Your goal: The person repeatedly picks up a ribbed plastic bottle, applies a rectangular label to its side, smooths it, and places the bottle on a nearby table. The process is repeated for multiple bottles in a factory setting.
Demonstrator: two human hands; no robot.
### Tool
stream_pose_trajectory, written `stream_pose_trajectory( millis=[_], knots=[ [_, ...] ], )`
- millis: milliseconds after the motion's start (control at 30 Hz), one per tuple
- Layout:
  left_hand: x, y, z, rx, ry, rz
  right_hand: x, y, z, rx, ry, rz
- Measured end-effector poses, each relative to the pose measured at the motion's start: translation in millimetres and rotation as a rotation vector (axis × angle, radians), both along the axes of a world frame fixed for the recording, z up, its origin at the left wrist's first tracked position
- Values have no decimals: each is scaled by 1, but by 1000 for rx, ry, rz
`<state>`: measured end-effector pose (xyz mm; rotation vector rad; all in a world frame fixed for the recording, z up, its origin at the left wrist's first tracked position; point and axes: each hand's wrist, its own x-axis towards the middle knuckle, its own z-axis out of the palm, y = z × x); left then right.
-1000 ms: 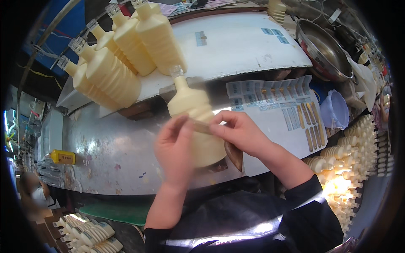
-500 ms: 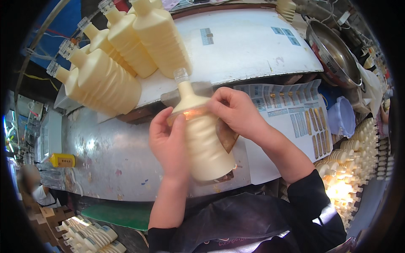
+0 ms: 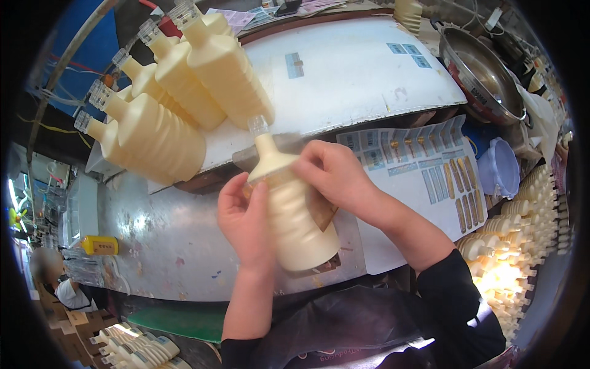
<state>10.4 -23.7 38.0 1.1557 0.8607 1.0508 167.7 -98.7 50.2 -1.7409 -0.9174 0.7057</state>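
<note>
A cream plastic bottle (image 3: 301,230) with a clear threaded neck stands in front of me, tilted in the picture. A thin gold label strip (image 3: 278,179) lies across its shoulder. My left hand (image 3: 243,212) is closed at the strip's left end, its thumb pressing it to the bottle. At the right side of the shoulder, my right hand (image 3: 332,172) pinches the other end, which its fingers mostly hide. Lower on the bottle's right side sits a larger gold-brown label (image 3: 321,211), partly behind my right wrist.
Several cream bottles (image 3: 157,132) stand on the white raised board (image 3: 350,67) at the left. Right of me lies a sheet of gold and blue labels (image 3: 430,166); beyond are a lilac bucket (image 3: 499,169) and a metal pan (image 3: 482,74). A yellow bottle (image 3: 99,245) lies far left.
The view has shifted slightly. Both hands keep their places on the bottle, and the strip reflects less light. My right fingers have moved slightly left across the shoulder.
</note>
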Motion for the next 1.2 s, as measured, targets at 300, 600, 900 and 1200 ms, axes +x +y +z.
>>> stream_pose_trajectory(
  millis=[300,600,900,1200],
  knots=[
    [-1,0,-2,2,-5,-16,1,0,-3,28,2,4],
    [1,-2,1,-15,-11,11,1,-1,1,27,10,15],
    [1,-2,-1,5,-3,-2,3,-1,-6,77,66,17],
    [4,-3,1,9,1,18,9,2,-36,165,516,89]
  ],
)
